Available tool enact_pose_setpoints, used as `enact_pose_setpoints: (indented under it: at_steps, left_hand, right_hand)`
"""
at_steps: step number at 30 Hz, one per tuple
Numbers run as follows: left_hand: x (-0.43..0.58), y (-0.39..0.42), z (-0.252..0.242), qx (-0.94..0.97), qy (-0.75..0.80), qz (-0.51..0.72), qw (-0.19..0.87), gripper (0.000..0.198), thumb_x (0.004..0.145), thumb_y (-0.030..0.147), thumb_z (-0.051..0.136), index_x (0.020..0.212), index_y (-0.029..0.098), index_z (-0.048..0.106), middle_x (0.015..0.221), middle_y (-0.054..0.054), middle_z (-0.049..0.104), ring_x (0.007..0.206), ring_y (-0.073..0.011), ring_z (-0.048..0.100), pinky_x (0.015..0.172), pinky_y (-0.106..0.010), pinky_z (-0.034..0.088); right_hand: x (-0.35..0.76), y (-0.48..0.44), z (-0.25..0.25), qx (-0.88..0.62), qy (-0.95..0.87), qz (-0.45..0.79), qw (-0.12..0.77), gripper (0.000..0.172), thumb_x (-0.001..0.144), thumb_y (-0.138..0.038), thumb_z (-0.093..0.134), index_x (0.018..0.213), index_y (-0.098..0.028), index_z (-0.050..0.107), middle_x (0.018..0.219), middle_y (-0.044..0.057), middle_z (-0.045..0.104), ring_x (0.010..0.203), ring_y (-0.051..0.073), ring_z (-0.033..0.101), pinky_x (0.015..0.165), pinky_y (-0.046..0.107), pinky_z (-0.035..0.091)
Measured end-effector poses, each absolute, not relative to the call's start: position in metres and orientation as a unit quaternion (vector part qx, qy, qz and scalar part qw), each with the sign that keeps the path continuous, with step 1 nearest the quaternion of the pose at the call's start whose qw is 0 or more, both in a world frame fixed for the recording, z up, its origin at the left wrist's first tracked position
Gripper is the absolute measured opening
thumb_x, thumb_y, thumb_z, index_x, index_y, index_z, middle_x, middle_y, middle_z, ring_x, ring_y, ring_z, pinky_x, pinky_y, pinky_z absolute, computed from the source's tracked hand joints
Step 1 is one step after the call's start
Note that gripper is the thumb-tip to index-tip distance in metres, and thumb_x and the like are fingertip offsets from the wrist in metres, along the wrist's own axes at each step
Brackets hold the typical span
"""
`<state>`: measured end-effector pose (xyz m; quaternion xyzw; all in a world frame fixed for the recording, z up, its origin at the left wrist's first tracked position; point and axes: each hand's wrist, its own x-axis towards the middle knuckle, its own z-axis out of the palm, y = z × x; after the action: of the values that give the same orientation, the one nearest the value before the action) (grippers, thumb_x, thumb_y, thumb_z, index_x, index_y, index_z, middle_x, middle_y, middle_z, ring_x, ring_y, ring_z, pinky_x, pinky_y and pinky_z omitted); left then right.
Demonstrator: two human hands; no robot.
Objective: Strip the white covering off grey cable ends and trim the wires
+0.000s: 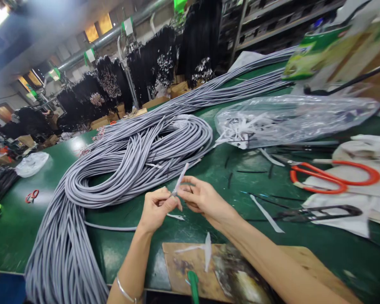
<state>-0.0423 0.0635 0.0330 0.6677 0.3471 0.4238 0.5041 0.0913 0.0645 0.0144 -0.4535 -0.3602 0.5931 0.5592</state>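
Note:
My left hand [157,207] and my right hand [202,195] meet above the green table, fingertips pinched together. A thin whitish strip [181,174] stands up at a slant from between their fingers. Its lower end is covered by the fingertips. One grey cable [110,227] runs along the table and passes out of sight behind my left wrist; whether it reaches the fingers cannot be seen. Behind my hands lies a big looped bundle of grey cables [139,158]. Another white strip [176,217] lies just below my hands.
To the right are orange-handled scissors [332,175], dark snips [319,212], a clear bag of white strips [291,120] and a loose strip [267,214]. A stained board [177,274] with a green-handled tool [193,285] is at the front edge. Small red-handled cutters [32,196] lie left.

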Motion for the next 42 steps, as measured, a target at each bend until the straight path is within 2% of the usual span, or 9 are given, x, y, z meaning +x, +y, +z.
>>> enact_pose_setpoints:
  at_steps: [6, 9, 12, 15, 20, 27, 32, 38, 42]
  left_hand:
    - [-0.041, 0.063, 0.032, 0.666, 0.401, 0.476, 0.411, 0.038, 0.070, 0.047, 0.064, 0.046, 0.017, 0.062, 0.048, 0.003, 0.033, 0.050, -0.0109, 0.031, 0.051, -0.026, 0.023]
    - [-0.040, 0.064, 0.028, 0.676, 0.449, 0.495, 0.311, 0.023, 0.070, 0.031, 0.066, 0.052, 0.018, 0.065, 0.050, 0.003, 0.036, 0.052, -0.0113, 0.034, 0.053, -0.026, 0.024]
    - [-0.038, 0.063, 0.024, 0.700, 0.449, 0.489, 0.264, 0.014, 0.071, 0.021, 0.065, 0.057, 0.018, 0.067, 0.051, 0.003, 0.038, 0.052, -0.0113, 0.035, 0.053, -0.025, 0.024]
    - [-0.037, 0.062, 0.023, 0.717, 0.444, 0.473, 0.255, 0.017, 0.072, 0.018, 0.063, 0.055, 0.018, 0.064, 0.050, 0.004, 0.035, 0.051, -0.0109, 0.034, 0.051, -0.025, 0.022]
    - [-0.037, 0.061, 0.028, 0.748, 0.406, 0.419, 0.315, 0.028, 0.079, 0.027, 0.056, 0.054, 0.016, 0.059, 0.052, 0.003, 0.036, 0.051, -0.0109, 0.035, 0.051, -0.025, 0.023]
    - [-0.042, 0.062, 0.028, 0.782, 0.365, 0.390, 0.321, 0.044, 0.090, 0.037, 0.037, 0.055, 0.015, 0.050, 0.056, 0.002, 0.038, 0.053, -0.0104, 0.036, 0.053, -0.024, 0.026]
    - [-0.042, 0.062, 0.029, 0.787, 0.382, 0.384, 0.296, 0.039, 0.089, 0.033, 0.042, 0.056, 0.015, 0.053, 0.055, 0.003, 0.039, 0.053, -0.0098, 0.036, 0.052, -0.023, 0.027]
    - [-0.043, 0.064, 0.028, 0.784, 0.420, 0.388, 0.240, 0.022, 0.079, 0.029, 0.059, 0.062, 0.015, 0.063, 0.055, 0.004, 0.039, 0.053, -0.0101, 0.039, 0.052, -0.023, 0.029]
    - [-0.056, 0.074, 0.030, 0.720, 0.507, 0.452, 0.147, 0.024, 0.072, 0.027, 0.065, 0.052, 0.016, 0.057, 0.057, 0.003, 0.040, 0.057, -0.0109, 0.042, 0.057, -0.024, 0.032]
  right_hand:
    - [0.101, 0.062, 0.021, -0.539, -0.374, 0.309, 0.688, 0.021, 0.059, -0.032, 0.065, 0.072, -0.020, 0.054, 0.065, -0.001, 0.053, 0.055, 0.010, 0.050, 0.048, 0.023, 0.041]
    - [0.099, 0.049, 0.029, -0.512, -0.436, 0.220, 0.706, 0.015, 0.070, -0.035, 0.059, 0.072, -0.021, 0.054, 0.059, -0.002, 0.052, 0.045, 0.008, 0.043, 0.040, 0.021, 0.035]
    - [0.091, 0.038, 0.029, -0.493, -0.553, 0.184, 0.646, 0.022, 0.067, -0.031, 0.065, 0.084, -0.021, 0.057, 0.058, -0.004, 0.055, 0.035, 0.005, 0.031, 0.036, 0.021, 0.029]
    - [0.086, 0.035, 0.026, -0.496, -0.590, 0.170, 0.614, 0.026, 0.072, -0.029, 0.061, 0.096, -0.021, 0.057, 0.067, -0.001, 0.065, 0.036, 0.006, 0.036, 0.040, 0.022, 0.035]
    - [0.094, 0.045, 0.023, -0.511, -0.549, 0.247, 0.613, 0.018, 0.075, -0.031, 0.055, 0.085, -0.018, 0.061, 0.069, 0.003, 0.067, 0.040, 0.009, 0.048, 0.043, 0.022, 0.040]
    - [0.101, 0.051, 0.029, -0.449, -0.569, 0.406, 0.557, 0.023, 0.068, -0.032, 0.053, 0.075, -0.013, 0.065, 0.065, 0.003, 0.060, 0.041, 0.006, 0.042, 0.039, 0.020, 0.035]
    - [0.105, 0.050, 0.034, -0.433, -0.592, 0.440, 0.518, 0.027, 0.067, -0.039, 0.055, 0.073, -0.014, 0.064, 0.069, 0.005, 0.063, 0.041, 0.007, 0.042, 0.037, 0.021, 0.034]
    - [0.107, 0.052, 0.029, -0.459, -0.656, 0.315, 0.509, 0.021, 0.074, -0.031, 0.050, 0.059, -0.017, 0.056, 0.053, 0.000, 0.053, 0.046, 0.009, 0.043, 0.045, 0.021, 0.034]
    - [0.104, 0.053, 0.025, -0.474, -0.695, 0.199, 0.502, 0.024, 0.075, -0.023, 0.048, 0.052, -0.018, 0.048, 0.050, -0.002, 0.046, 0.047, 0.009, 0.040, 0.047, 0.022, 0.031]
